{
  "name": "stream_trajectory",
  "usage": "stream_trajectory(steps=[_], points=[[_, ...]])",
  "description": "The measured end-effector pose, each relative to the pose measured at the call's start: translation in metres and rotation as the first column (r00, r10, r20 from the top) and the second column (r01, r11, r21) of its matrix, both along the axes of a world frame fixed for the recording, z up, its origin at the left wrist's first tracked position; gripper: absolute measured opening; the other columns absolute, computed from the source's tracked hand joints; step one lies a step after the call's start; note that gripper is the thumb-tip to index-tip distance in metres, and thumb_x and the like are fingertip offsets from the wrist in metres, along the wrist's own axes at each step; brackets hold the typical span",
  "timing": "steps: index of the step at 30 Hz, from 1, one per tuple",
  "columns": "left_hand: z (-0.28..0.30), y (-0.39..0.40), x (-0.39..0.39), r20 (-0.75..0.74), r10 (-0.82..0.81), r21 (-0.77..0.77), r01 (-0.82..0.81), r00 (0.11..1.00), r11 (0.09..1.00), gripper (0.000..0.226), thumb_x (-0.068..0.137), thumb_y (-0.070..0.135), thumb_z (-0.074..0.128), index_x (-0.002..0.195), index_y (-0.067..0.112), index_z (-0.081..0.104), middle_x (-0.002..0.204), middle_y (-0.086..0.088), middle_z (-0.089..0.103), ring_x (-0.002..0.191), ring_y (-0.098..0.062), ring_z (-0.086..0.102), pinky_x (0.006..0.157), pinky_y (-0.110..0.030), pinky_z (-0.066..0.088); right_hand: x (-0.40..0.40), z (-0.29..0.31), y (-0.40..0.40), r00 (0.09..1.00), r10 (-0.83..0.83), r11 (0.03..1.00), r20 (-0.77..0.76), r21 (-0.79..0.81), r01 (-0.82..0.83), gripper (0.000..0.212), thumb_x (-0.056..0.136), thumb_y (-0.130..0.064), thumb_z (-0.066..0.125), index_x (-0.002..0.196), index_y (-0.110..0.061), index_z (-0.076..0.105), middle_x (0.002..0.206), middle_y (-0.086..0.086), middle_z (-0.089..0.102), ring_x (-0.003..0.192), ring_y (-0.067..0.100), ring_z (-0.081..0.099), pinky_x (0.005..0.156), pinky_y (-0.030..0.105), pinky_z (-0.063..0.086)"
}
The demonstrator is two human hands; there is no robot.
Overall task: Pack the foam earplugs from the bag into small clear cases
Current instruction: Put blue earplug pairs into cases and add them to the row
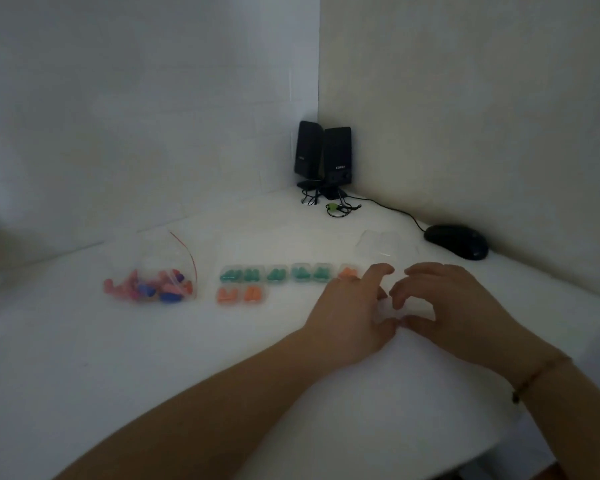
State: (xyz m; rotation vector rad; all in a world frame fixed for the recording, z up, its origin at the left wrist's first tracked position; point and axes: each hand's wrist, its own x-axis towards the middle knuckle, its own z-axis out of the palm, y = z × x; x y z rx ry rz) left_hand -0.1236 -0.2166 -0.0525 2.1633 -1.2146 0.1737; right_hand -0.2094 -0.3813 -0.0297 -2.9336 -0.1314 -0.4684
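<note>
Both hands are brought together over the white table (153,375). A small clear case (390,311) is pinched between the left hand (352,313) and the right hand (444,306), fingertips closed on its edges; whether its lid is up or down cannot be told, as the plastic is nearly invisible here.

Just beyond the grip, a row of filled cases (291,273) is seen, mostly green, 1 orange (347,271) touching the left fingers' far side. 2 more orange cases (241,295) lie to the left of the grip. Well left of the grip, the bag (156,278) is seen, open, with pink, orange and blue earplugs (146,289) inside.

Handling, judged: case light, stiff, slick, thin-hinged; to be held by opposite side walls, not the lid. Earplugs soft, compressible, springy; to be taken at mid-body, gently.

Empty clear plastic (383,242) lies beyond the right hand.
</note>
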Motion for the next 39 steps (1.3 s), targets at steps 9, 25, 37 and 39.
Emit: stream_trajectory(steps=[9,25,37,39], points=[[0.048,0.103,0.028,-0.766,-0.492,-0.555,-0.04,0.413,0.831,0.03,0.082,0.016,0.069,0.11,0.007,0.066,0.098,-0.012,0.072,0.088,-0.024,0.07,0.083,-0.031,0.057,0.023,0.054,0.084,0.888,0.267,0.841,0.373,0.36,-0.404,0.011,0.084,-0.042,0.064,0.093,-0.036,0.061,0.103,-0.019,0.066,0.101,0.006,0.064,0.087,0.032,0.051],[0.03,0.221,0.079,-0.726,-0.582,-0.687,-0.437,0.366,0.581,0.083,0.045,0.043,0.094,0.102,0.0,0.053,0.092,-0.012,0.073,0.082,-0.02,0.072,0.077,-0.032,0.059,0.131,0.02,0.225,0.738,0.257,0.921,0.624,0.073,-0.382,0.025,0.088,-0.03,0.055,0.099,-0.017,0.074,0.081,-0.008,0.073,0.066,0.012,0.066,0.067,0.025,0.049],[0.024,0.223,0.083,-0.778,-0.439,-0.613,-0.387,0.45,0.689,0.065,0.053,0.036,0.092,0.097,0.002,0.058,0.098,-0.02,0.069,0.085,-0.027,0.07,0.075,-0.032,0.058,0.13,0.019,0.221,0.844,0.204,0.932,0.495,0.165,-0.322,0.021,0.084,-0.037,0.053,0.073,-0.024,0.066,0.055,-0.014,0.056,0.047,0.007,0.048,0.053,0.011,0.03],[0.028,0.226,0.083,-0.785,-0.337,-0.537,-0.299,0.52,0.789,0.045,0.068,0.01,0.085,0.104,0.0,0.058,0.095,-0.018,0.07,0.084,-0.025,0.069,0.078,-0.035,0.059,0.128,0.018,0.222,0.865,0.19,0.902,0.464,0.265,-0.341,0.02,0.085,-0.041,0.053,0.076,-0.027,0.063,0.064,-0.021,0.057,0.061,0.004,0.055,0.059,0.006,0.036]])
